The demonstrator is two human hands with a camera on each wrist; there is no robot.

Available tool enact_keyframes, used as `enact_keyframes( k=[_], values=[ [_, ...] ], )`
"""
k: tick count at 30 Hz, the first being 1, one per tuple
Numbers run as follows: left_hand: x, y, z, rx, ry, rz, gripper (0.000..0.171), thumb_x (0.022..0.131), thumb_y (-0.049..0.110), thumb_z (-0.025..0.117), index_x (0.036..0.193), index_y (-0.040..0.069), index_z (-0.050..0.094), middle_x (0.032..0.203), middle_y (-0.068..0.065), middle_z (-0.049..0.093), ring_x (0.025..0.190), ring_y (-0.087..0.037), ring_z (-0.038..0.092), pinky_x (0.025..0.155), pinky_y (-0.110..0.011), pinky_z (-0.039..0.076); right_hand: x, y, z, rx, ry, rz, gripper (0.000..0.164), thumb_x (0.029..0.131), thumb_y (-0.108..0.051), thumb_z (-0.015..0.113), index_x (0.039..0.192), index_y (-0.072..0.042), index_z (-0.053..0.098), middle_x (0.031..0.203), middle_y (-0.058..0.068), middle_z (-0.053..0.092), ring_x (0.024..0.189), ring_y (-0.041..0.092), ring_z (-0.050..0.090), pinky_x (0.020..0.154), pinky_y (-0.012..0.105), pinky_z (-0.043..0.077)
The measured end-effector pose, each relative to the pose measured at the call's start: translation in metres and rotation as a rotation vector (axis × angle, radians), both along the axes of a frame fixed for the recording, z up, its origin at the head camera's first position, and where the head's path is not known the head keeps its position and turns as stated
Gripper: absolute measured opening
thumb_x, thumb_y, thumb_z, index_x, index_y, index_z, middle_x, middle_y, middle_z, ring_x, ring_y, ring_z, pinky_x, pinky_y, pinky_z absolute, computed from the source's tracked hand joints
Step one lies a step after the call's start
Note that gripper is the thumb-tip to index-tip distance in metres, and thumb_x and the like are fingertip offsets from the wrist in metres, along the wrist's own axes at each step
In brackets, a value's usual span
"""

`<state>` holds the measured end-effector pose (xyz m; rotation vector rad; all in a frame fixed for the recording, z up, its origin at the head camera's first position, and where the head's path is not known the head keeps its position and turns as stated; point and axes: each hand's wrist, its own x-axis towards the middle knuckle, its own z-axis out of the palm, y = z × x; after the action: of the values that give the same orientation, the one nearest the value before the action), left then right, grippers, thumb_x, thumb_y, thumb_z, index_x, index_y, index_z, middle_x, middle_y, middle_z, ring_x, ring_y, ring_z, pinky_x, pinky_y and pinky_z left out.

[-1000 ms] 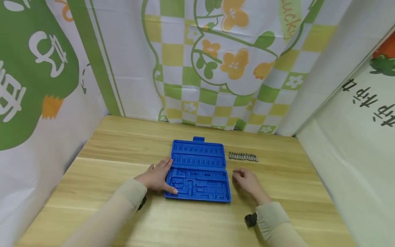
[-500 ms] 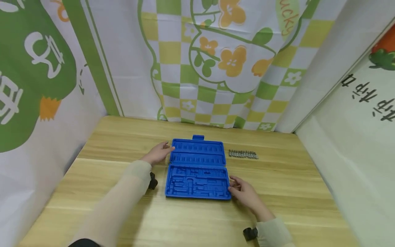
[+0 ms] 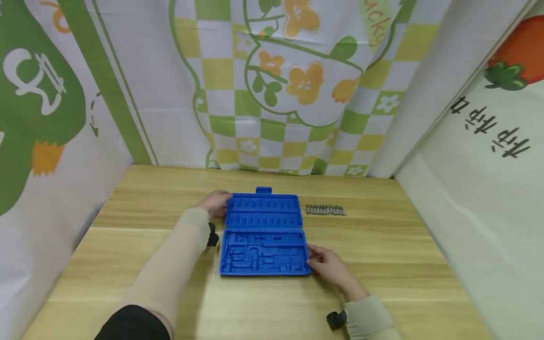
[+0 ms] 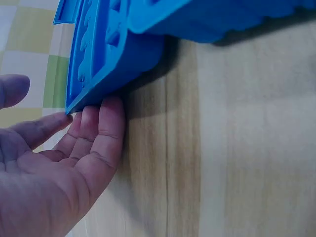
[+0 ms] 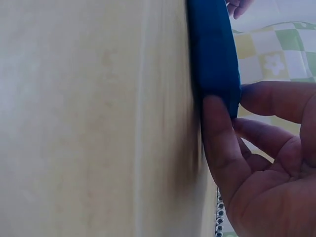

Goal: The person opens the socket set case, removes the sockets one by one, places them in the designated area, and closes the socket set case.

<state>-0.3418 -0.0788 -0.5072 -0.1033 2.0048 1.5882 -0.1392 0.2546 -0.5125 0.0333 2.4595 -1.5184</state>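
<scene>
A blue plastic tool case [image 3: 263, 255] lies unfolded on the table, its moulded slots facing up. Its lid half [image 3: 263, 210] is on the far side, with a latch tab at the back. My left hand [image 3: 216, 203] touches the lid's left edge; in the left wrist view its fingertips [image 4: 111, 111] press against the lid's corner and underside while the thumb stands off. At the near half's right side, my right hand [image 3: 333, 268] holds the edge between thumb and fingers, as the right wrist view shows around the case corner [image 5: 215, 64].
Right of the lid, a row of several small metal bits [image 3: 326, 209] lies on the wooden table [image 3: 382, 255]. A patterned curtain [image 3: 293, 118] hangs along the table's back edge, and printed sheets cover both sides.
My left hand has moved from the near half's left side up to the lid's left edge. My right hand has come in from beside the case to its right edge.
</scene>
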Motion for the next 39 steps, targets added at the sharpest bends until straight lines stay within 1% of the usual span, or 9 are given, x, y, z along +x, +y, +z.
enact_keyframes(
  k=[5,9,12,14,20,25,29,34,39],
  values=[
    [0.006,-0.005,-0.002,-0.011,-0.015,0.001,0.059,0.112,0.023,0.042,0.163,-0.001,0.022,0.162,-0.025,0.029,0.146,-0.039,0.035,0.11,-0.05,0.044,0.002,-0.005,-0.004,-0.007,-0.018,-0.034,0.05,0.096,0.008,0.061,0.143,0.018,0.048,0.11,0.017,0.067,0.088,0.021,0.064,0.07,0.035,0.06],
    [0.011,-0.009,0.004,0.019,0.039,0.009,0.06,0.111,0.021,0.044,0.162,-0.001,0.022,0.162,-0.026,0.029,0.14,-0.039,0.042,0.105,-0.049,0.049,0.0,-0.007,-0.002,-0.016,-0.02,-0.061,0.05,0.094,0.008,0.061,0.143,0.016,0.05,0.108,0.016,0.066,0.088,0.02,0.063,0.07,0.038,0.061],
    [0.019,-0.014,0.01,0.0,0.138,-0.01,0.058,0.11,0.017,0.046,0.16,-0.002,0.024,0.158,-0.026,0.032,0.119,-0.033,0.053,0.094,-0.042,0.053,-0.001,-0.007,0.0,-0.035,-0.038,-0.061,0.05,0.095,0.008,0.061,0.143,0.015,0.05,0.111,0.017,0.066,0.089,0.02,0.064,0.071,0.039,0.061],
    [0.028,-0.017,0.014,-0.008,0.203,-0.023,0.057,0.11,0.015,0.048,0.159,-0.002,0.025,0.157,-0.025,0.032,0.109,-0.03,0.053,0.09,-0.04,0.052,-0.001,-0.007,0.001,-0.051,-0.045,-0.054,0.05,0.096,0.008,0.06,0.144,0.016,0.049,0.114,0.02,0.066,0.09,0.021,0.064,0.072,0.039,0.061],
    [0.054,-0.019,0.03,0.004,0.416,-0.03,0.042,0.112,0.017,0.046,0.148,-0.002,0.035,0.156,-0.025,0.034,0.128,-0.042,0.051,0.099,-0.052,0.052,-0.002,-0.004,0.007,-0.039,-0.033,-0.074,0.05,0.095,0.008,0.06,0.143,0.015,0.05,0.117,0.023,0.066,0.089,0.022,0.064,0.069,0.038,0.061],
    [0.08,-0.017,0.04,-0.043,0.628,0.05,0.025,0.113,0.02,0.041,0.121,-0.002,0.05,0.127,-0.026,0.056,0.121,-0.043,0.06,0.093,-0.053,0.056,-0.005,-0.008,0.003,-0.062,-0.064,-0.077,0.05,0.097,0.008,0.057,0.146,0.014,0.047,0.121,0.023,0.064,0.092,0.021,0.064,0.073,0.037,0.06],
    [0.095,-0.017,0.04,-0.054,0.73,0.075,0.028,0.112,0.018,0.045,0.127,-0.004,0.056,0.124,-0.023,0.061,0.121,-0.04,0.061,0.094,-0.051,0.056,-0.01,-0.011,-0.001,-0.096,-0.061,-0.112,0.05,0.098,0.009,0.055,0.147,0.014,0.046,0.122,0.024,0.062,0.093,0.021,0.063,0.072,0.034,0.06],
    [0.113,-0.027,0.036,-0.084,0.757,0.022,0.032,0.11,0.013,0.05,0.134,-0.006,0.061,0.134,-0.022,0.061,0.126,-0.04,0.058,0.098,-0.054,0.053,-0.014,-0.011,-0.003,-0.136,-0.064,-0.11,0.05,0.098,0.009,0.056,0.146,0.015,0.046,0.121,0.027,0.061,0.089,0.02,0.063,0.069,0.029,0.059],
    [0.13,-0.033,0.033,-0.106,0.778,-0.101,0.026,0.105,0.007,0.06,0.127,-0.004,0.066,0.132,-0.02,0.062,0.125,-0.04,0.058,0.099,-0.051,0.053,-0.017,-0.008,-0.003,-0.155,-0.071,-0.096,0.05,0.098,0.009,0.056,0.145,0.019,0.043,0.123,0.03,0.059,0.088,0.019,0.062,0.069,0.027,0.058]
  ],
)
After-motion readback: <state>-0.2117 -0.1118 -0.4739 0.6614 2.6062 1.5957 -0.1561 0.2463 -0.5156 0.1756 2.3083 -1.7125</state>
